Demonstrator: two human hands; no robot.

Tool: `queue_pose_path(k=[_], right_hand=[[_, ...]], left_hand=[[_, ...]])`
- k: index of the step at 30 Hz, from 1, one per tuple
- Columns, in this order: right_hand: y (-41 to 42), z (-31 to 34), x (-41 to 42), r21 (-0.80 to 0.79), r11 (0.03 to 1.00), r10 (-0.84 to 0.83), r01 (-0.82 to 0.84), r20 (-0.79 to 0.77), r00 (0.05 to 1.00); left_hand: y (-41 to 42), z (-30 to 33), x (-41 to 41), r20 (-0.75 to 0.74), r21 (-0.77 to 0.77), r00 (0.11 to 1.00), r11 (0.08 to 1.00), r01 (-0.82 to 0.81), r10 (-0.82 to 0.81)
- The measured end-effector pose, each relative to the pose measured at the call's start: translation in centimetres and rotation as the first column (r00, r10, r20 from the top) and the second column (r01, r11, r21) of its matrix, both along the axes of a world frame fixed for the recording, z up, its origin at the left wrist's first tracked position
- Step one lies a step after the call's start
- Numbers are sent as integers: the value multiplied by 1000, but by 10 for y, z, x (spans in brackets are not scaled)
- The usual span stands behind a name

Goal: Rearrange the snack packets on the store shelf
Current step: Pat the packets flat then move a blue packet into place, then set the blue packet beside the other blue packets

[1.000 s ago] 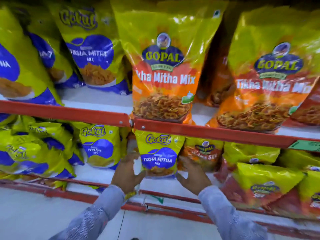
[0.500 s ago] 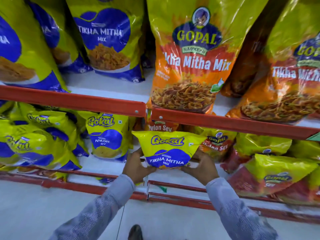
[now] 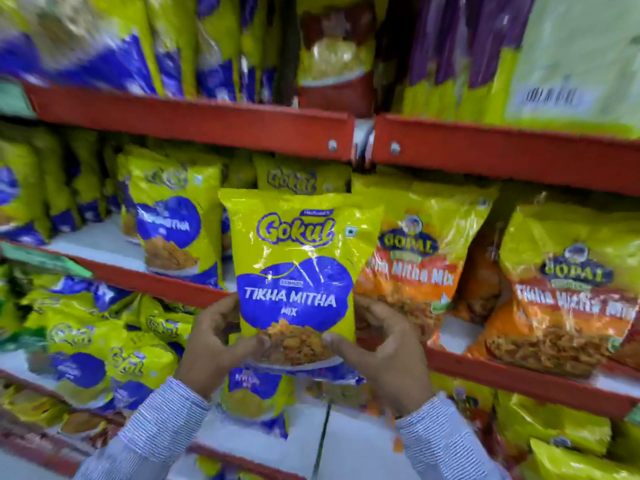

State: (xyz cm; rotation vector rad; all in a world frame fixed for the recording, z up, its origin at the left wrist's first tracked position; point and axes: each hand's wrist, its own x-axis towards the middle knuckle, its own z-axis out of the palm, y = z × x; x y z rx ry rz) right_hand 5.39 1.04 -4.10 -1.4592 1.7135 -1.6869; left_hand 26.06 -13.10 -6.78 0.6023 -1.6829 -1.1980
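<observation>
Red metal shelf; glossy crinkled packet (two-handed)

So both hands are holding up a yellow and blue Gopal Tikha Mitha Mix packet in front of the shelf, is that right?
Not quite. The head view shows the brand on the held packet is Gokul, not Gopal. The rest stands: the left hand and right hand grip its lower corners, holding it up before the shelf. The Gopal packets are the orange ones behind it.
</observation>
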Motion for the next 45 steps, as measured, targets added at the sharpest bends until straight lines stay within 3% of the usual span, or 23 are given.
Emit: queue_pose_path(k=[8, 19, 21, 23, 25, 28, 30, 32, 36, 39, 42, 45], right_hand=[[-104, 23, 21, -28, 998, -49, 48, -29, 998], [-129, 11, 13, 131, 963, -216, 234, -137, 967], [-127, 7, 17, 115, 960, -238, 256, -155, 959], [-122, 15, 29, 23, 947, -309, 320, -198, 930], [-118, 36, 40, -157, 912, -410, 379, -327, 852], [-131, 79, 38, -495, 773, -634, 397, -605, 481], [-149, 103, 27, -458, 764, -610, 455, -743, 276], [-161, 119, 17, -365, 738, -548, 568, -815, 188], [-166, 140, 11, -296, 703, -449, 647, -890, 80], [-165, 143, 8, -268, 705, -407, 657, -911, 65], [-167, 135, 3, -375, 704, -502, 603, -863, 49], [-164, 117, 6, -476, 730, -592, 489, -799, 106]], left_hand=[[-80, 49, -4, -3, -18, 1000, 1000, 7, -8], [-135, 28, -34, 92, 52, 996, 998, -22, 17], [-134, 27, -29, 140, -23, 989, 998, -50, 53], [-127, 37, -25, 144, -167, 972, 972, -163, 188], [-120, 60, -24, 43, -382, 913, 851, -360, 406], [-125, 99, -36, -95, -702, 864, 581, -411, 495], [-137, 122, -46, -25, -812, 836, 477, -337, 549], [-148, 138, -53, 102, -872, 763, 427, -241, 638], [-160, 156, -59, 215, -879, 682, 442, -177, 699], [-165, 159, -60, 250, -870, 668, 465, -163, 701], [-169, 155, -62, 144, -900, 707, 388, -197, 693], [-166, 141, -60, -44, -902, 777, 309, -300, 628]])
